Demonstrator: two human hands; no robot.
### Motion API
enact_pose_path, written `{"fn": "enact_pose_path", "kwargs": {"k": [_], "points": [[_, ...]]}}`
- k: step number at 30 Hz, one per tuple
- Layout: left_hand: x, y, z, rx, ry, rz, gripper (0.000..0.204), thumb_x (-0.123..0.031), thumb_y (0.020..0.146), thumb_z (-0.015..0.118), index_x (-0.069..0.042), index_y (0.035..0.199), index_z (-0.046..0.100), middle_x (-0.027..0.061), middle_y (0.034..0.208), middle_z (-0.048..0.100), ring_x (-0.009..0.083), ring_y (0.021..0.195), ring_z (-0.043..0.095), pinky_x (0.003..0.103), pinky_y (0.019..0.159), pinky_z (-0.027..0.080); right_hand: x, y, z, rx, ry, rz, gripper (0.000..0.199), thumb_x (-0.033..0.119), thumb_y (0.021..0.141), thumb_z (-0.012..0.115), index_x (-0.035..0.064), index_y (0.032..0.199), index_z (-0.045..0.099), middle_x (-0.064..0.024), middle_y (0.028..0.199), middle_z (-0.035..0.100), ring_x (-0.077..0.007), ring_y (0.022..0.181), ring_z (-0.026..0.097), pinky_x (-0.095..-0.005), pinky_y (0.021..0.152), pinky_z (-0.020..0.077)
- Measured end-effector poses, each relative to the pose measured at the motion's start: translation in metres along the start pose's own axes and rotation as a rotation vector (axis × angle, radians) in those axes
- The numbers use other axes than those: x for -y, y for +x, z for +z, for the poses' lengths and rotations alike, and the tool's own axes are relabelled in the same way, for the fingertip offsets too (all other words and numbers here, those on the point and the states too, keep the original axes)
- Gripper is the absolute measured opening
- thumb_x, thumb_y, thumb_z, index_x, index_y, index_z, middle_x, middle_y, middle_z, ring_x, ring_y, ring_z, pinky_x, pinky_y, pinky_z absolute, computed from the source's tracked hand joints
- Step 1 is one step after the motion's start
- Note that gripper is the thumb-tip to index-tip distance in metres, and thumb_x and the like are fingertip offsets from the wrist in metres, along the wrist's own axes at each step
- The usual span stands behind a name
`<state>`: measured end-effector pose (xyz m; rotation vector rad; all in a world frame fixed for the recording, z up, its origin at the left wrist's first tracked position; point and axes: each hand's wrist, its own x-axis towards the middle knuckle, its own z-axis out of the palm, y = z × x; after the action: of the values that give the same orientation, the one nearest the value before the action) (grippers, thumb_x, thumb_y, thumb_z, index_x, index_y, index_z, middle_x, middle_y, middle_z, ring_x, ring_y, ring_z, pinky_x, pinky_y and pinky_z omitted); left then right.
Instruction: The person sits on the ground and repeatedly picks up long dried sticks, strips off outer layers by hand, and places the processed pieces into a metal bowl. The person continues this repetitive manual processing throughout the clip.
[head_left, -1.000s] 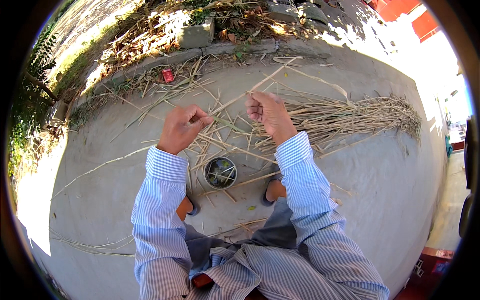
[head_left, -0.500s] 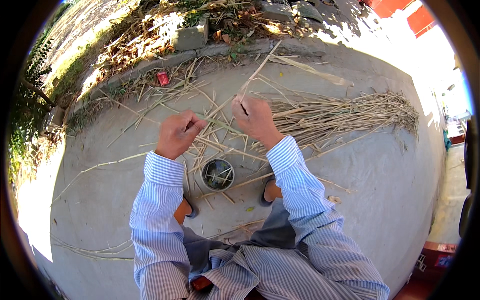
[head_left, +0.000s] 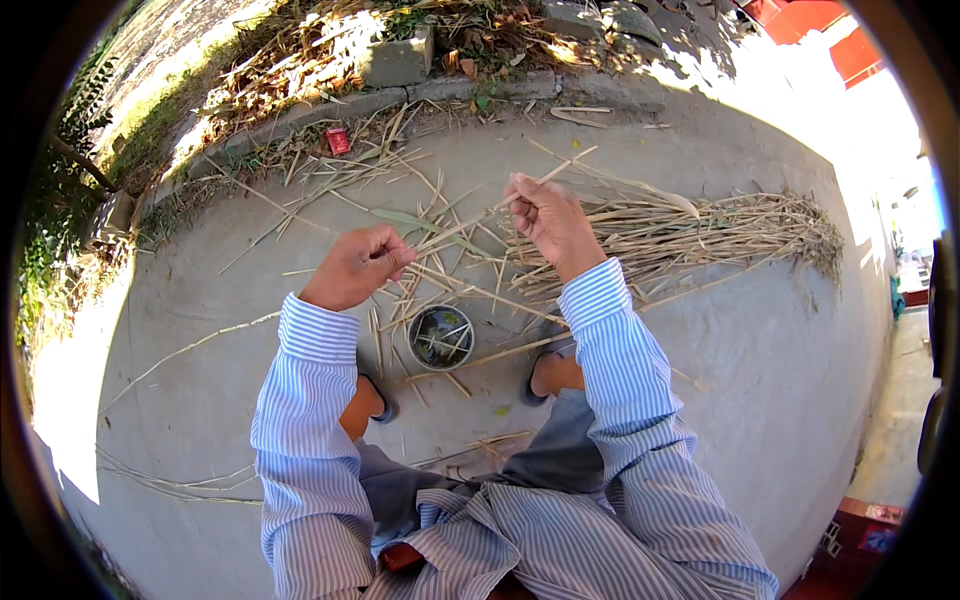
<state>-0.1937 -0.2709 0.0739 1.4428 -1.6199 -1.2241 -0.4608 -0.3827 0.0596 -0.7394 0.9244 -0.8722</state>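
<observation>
A pale dry stalk [head_left: 574, 161] slants between my two hands, its far end sticking up past the right one. My left hand [head_left: 358, 268] is closed, with thumb and finger pinched at the stalk's lower end. Farther along, my right hand [head_left: 548, 222] pinches the same stalk, its fingertips slightly blurred. Below and between the hands, a round bucket [head_left: 412, 350] of dark liquid stands on the ground with a few short stalk pieces in it. A large bundle of dry stalks [head_left: 690, 232] lies just right of my right hand.
Loose stalks and cut pieces [head_left: 345, 190] are strewn over the concrete [head_left: 200, 385]. A red packet [head_left: 338, 141] lies near the low kerb [head_left: 300, 118]. Beyond it are concrete blocks [head_left: 397, 62] and dry leaves. My feet flank the bucket.
The long leafy strip that stuck out from my right hand is gone from it. That hand has turned from a fist to a fingertip pinch and shifted right; the left has barely moved.
</observation>
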Motion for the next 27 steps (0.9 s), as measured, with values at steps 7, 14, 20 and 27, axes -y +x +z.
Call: {"fn": "enact_pose_path", "kwargs": {"k": [7,14,20,27], "points": [[-0.019,0.001,0.004,-0.175,0.123,0.102,0.016,-0.018,0.088,0.065,-0.003,0.086,0.059,0.0018,0.072,0.061,0.0094,0.064,0.054,0.026,0.059,0.043,-0.005,-0.002,0.002,0.063,0.182,0.021,0.021,0.022,0.09,0.065,0.0038,0.098,0.061,-0.0044,0.087,0.064,-0.0128,0.078,0.063,-0.0241,0.067,0.0539],[-0.019,0.035,0.027,-0.628,0.875,0.62,0.017,-0.016,0.076,0.072,-0.008,0.087,0.063,0.0059,0.078,0.065,0.0243,0.072,0.06,0.036,0.066,0.042,-0.015,-0.021,0.036,0.05,0.053,-0.157,0.027,0.026,0.09,0.065,0.0016,0.098,0.059,-0.0093,0.087,0.066,-0.017,0.079,0.066,-0.0265,0.067,0.055],[-0.022,0.039,0.025,-0.652,0.498,0.554,0.014,-0.015,0.074,0.075,-0.008,0.082,0.067,0.0052,0.077,0.066,0.0225,0.073,0.06,0.033,0.067,0.042,-0.017,-0.026,0.042,0.02,0.02,-0.304,0.038,0.032,0.089,0.065,-0.0041,0.098,0.057,-0.0144,0.085,0.066,-0.0187,0.074,0.067,-0.0258,0.065,0.0544],[-0.022,0.038,0.026,-0.712,0.634,0.631,0.015,-0.011,0.071,0.077,-0.005,0.081,0.067,0.0072,0.079,0.066,0.0242,0.077,0.061,0.035,0.069,0.045,-0.02,-0.028,0.05,-0.032,0.069,-0.248,0.04,0.034,0.09,0.063,-0.0048,0.092,0.056,-0.0148,0.081,0.066,-0.0175,0.072,0.067,-0.0241,0.061,0.0533]]}}
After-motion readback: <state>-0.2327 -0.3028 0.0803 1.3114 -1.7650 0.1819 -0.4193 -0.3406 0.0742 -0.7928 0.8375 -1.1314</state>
